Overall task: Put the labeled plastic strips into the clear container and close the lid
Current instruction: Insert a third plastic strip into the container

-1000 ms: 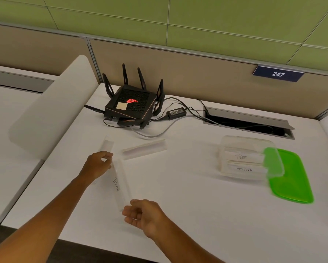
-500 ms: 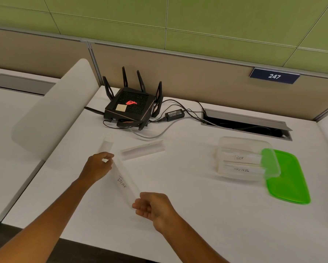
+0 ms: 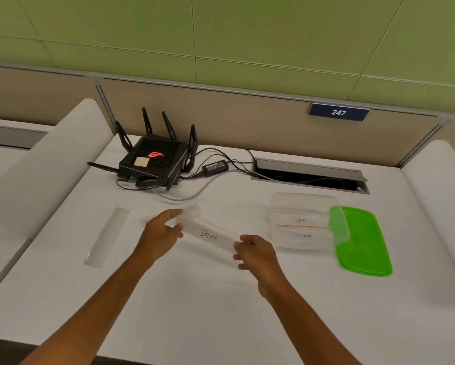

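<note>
Pinched at each end by left hand (image 3: 160, 234) and right hand (image 3: 256, 252): strip marked BEAR (image 3: 208, 235), held above white desk (image 3: 194, 299). Right of it, clear container (image 3: 304, 222), lid off, 2 strips inside; green lid (image 3: 362, 241) alongside. Left, spare strip (image 3: 108, 237) flat. Beyond, black router (image 3: 154, 162).

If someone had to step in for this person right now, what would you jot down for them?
Left hand and right hand each pinch one end of the strip marked BEAR, held above the desk.
Clear container is open, with two labeled strips already inside.
Green lid leans against its right side.
One strip lies at left, another behind the left hand.
Left: load three strips, close lid.
</note>
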### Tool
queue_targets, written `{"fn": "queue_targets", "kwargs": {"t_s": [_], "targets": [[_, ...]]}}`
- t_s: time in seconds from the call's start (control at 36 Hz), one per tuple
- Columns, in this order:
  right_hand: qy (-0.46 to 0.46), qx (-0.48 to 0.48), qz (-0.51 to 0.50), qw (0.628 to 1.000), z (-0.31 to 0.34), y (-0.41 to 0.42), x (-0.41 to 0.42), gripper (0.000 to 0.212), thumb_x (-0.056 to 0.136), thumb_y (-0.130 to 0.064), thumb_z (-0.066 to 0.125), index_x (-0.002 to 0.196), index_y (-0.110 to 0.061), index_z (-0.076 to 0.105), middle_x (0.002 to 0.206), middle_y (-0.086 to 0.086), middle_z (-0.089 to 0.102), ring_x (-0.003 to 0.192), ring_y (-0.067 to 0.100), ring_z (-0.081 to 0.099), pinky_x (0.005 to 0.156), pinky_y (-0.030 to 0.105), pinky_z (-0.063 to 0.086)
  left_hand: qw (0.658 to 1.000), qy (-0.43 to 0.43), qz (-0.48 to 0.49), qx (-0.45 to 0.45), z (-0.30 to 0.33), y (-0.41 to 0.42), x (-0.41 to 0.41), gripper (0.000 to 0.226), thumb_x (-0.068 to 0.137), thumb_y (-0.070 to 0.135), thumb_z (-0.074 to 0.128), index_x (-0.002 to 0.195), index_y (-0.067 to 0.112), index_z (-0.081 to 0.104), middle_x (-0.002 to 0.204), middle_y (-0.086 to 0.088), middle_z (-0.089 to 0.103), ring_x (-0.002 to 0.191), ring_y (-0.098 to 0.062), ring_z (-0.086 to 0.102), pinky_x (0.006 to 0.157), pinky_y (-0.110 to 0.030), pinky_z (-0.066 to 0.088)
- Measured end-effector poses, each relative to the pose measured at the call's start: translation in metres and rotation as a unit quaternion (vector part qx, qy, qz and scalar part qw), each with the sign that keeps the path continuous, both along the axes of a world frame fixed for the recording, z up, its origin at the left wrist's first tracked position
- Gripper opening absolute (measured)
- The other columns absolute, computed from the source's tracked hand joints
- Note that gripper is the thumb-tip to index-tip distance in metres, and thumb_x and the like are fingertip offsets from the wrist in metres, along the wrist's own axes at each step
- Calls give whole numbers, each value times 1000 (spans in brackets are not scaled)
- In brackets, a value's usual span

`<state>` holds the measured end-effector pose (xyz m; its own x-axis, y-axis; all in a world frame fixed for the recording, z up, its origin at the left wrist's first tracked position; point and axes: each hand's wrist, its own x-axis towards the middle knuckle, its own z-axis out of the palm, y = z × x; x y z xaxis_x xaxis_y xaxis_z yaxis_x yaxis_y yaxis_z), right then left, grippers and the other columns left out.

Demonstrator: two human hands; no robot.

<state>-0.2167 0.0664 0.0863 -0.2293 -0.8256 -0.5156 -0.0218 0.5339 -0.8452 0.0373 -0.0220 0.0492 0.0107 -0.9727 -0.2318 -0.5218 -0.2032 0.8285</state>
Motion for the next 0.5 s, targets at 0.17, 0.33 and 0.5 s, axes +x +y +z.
{"fn": "queue_targets", "kwargs": {"t_s": [0.17,0.33,0.5], "targets": [[79,-45,-34,995,8,0,-68,34,94,-27,72,126,-24,63,129,-3,65,120,25,67,103,50,56,997,55,-47,-17,17,4,-79,42,98,25,66,128,51,53,100,31,62,85,6,73,69,-13,50],[134,-70,-71,986,16,-1,-137,38,94,-24,71,131,-21,62,134,-1,61,123,28,66,105,53,54,990,100,-97,-23,31,7,-156,49,98,20,65,139,44,51,122,20,57,86,-3,77,74,-20,54],[146,-85,-105,980,21,-11,-200,41,96,-20,71,135,-15,61,140,8,59,103,34,73,88,49,62,986,106,-131,-14,33,6,-215,53,99,21,64,144,41,47,144,11,54,86,-3,76,69,-14,52]]}}
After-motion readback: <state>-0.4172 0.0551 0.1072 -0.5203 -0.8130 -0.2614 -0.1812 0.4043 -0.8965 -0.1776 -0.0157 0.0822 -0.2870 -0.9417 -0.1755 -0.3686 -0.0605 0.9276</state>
